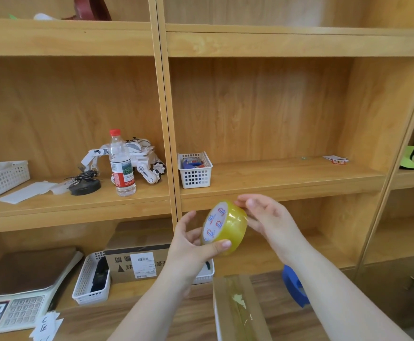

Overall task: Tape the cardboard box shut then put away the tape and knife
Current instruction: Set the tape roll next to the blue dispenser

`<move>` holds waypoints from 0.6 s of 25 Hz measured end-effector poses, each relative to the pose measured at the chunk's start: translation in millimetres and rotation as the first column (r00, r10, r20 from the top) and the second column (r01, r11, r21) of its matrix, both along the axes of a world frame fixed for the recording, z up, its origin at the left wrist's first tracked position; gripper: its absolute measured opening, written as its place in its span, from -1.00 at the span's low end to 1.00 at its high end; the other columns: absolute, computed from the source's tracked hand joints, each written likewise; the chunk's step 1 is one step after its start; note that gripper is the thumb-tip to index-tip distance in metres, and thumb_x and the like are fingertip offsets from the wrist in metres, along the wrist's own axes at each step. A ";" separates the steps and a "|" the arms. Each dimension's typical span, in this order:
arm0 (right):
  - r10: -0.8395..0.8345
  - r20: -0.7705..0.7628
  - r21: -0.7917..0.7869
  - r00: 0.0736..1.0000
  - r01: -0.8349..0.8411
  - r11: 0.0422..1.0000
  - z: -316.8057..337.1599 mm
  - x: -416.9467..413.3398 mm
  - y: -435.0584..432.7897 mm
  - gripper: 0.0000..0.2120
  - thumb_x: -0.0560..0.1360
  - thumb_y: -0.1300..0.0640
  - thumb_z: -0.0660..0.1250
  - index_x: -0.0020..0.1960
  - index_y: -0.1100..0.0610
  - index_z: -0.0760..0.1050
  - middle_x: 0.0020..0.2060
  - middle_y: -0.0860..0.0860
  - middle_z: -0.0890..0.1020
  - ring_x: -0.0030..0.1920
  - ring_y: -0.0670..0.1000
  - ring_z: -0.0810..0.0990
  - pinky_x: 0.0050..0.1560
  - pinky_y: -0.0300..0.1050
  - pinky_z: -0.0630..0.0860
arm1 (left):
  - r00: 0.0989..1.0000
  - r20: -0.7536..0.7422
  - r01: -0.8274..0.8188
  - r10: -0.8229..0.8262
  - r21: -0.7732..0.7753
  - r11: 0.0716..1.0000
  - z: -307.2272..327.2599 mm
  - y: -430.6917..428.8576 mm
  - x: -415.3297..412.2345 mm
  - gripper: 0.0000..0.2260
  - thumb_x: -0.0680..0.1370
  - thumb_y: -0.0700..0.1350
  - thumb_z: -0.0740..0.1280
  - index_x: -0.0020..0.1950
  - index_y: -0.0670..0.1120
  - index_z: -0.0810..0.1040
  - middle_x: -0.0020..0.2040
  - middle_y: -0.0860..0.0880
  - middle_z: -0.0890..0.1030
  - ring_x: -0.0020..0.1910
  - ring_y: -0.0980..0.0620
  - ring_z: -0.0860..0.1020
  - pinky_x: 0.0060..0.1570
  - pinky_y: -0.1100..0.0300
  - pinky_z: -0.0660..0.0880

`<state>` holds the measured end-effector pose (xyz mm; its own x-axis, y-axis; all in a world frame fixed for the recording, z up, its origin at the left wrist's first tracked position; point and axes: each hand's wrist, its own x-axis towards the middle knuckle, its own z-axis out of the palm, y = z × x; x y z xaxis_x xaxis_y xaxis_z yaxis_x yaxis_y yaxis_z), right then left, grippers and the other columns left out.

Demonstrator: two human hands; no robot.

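We are holding the roll of tape (224,227) up in front of the shelves, our left hand (191,244) closed around its lower rim with the thumb pressing the near edge. Our right hand (266,217) is lying open against the roll's far side, fingers loosely spread and clasping nothing of its own. The roll's axis is tilting up and to the left, its printed core facing us. The cardboard box (238,308) is sitting low on the worktop, just beneath our forearms, a tape strip already running along its seam (so we judge the sealing done). The small white basket (195,172) is standing on the shelf above and left of the roll, nearer our left hand. No knife is showing.
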<state>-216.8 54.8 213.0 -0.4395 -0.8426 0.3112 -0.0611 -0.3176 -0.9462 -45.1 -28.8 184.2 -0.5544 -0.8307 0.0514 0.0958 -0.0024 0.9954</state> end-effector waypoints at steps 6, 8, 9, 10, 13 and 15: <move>-0.041 -0.163 0.029 0.986 0.046 0.999 -24.6 6.4 -12.3 -0.43 0.10 0.11 0.59 0.10 0.03 0.57 0.09 0.04 0.63 0.11 -0.09 0.62 0.15 -0.17 0.55 | 1.000 0.028 0.005 -0.002 -0.100 0.995 1.9 -16.0 11.4 -0.08 0.20 -0.28 0.63 0.41 0.13 0.24 0.12 -0.05 0.62 0.05 0.05 0.61 -0.31 0.39 0.55; -0.065 -0.152 0.001 0.986 0.066 0.998 -30.0 6.5 -13.0 -0.43 0.08 0.14 0.61 0.08 0.07 0.60 0.07 0.04 0.64 0.09 -0.08 0.63 0.11 -0.15 0.57 | 0.999 0.037 0.019 -0.014 -0.137 0.990 -0.7 -19.2 13.2 -0.01 0.17 -0.29 0.64 0.40 0.21 0.18 0.07 -0.03 0.65 0.02 0.07 0.63 -0.23 0.30 0.59; -0.072 -0.154 -0.004 0.985 0.072 0.997 -32.1 6.4 -12.6 -0.43 0.07 0.15 0.62 0.07 0.09 0.61 0.05 0.03 0.66 0.07 -0.09 0.63 0.05 -0.16 0.58 | 0.999 0.039 0.027 -0.022 -0.151 0.988 -2.7 -20.7 14.0 0.03 0.16 -0.29 0.65 0.39 0.25 0.14 0.04 -0.02 0.66 0.01 0.07 0.64 -0.17 0.23 0.62; -0.076 -0.158 -0.003 0.984 0.077 0.997 -33.4 6.5 -11.7 -0.44 0.06 0.16 0.63 0.05 0.09 0.62 0.03 0.02 0.67 0.06 -0.10 0.63 0.00 -0.18 0.58 | 0.999 0.043 0.035 -0.028 -0.163 0.986 -4.5 -21.7 14.3 0.06 0.14 -0.29 0.66 0.39 0.29 0.12 0.02 -0.02 0.66 0.00 0.09 0.65 -0.10 0.16 0.63; -0.110 -0.152 0.009 0.982 0.113 0.994 -37.0 5.9 -9.9 -0.50 0.09 0.16 0.64 0.02 0.08 0.64 0.00 -0.02 0.70 0.06 -0.08 0.62 0.02 -0.13 0.56 | 0.997 0.049 0.065 -0.057 -0.188 0.980 -7.3 -27.3 14.2 0.10 0.12 -0.27 0.67 0.38 0.33 0.10 0.00 0.01 0.69 -0.02 0.15 0.65 -0.04 0.14 0.61; -0.113 -0.124 0.012 0.986 0.116 0.993 -39.2 3.0 -9.3 -0.56 0.15 0.12 0.61 0.02 0.06 0.64 0.02 -0.02 0.70 0.08 -0.04 0.62 0.09 -0.04 0.55 | 0.996 0.058 0.084 -0.073 -0.202 0.976 -8.4 -32.2 12.6 0.10 0.12 -0.25 0.67 0.38 0.35 0.08 0.02 0.01 0.69 0.02 0.15 0.63 -0.07 0.24 0.56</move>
<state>-213.8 45.5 173.9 -0.4928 -0.7952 0.3533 -0.2124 -0.2838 -0.9351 -32.5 -61.0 175.9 -0.6235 -0.7595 0.1857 0.0539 0.1953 0.9793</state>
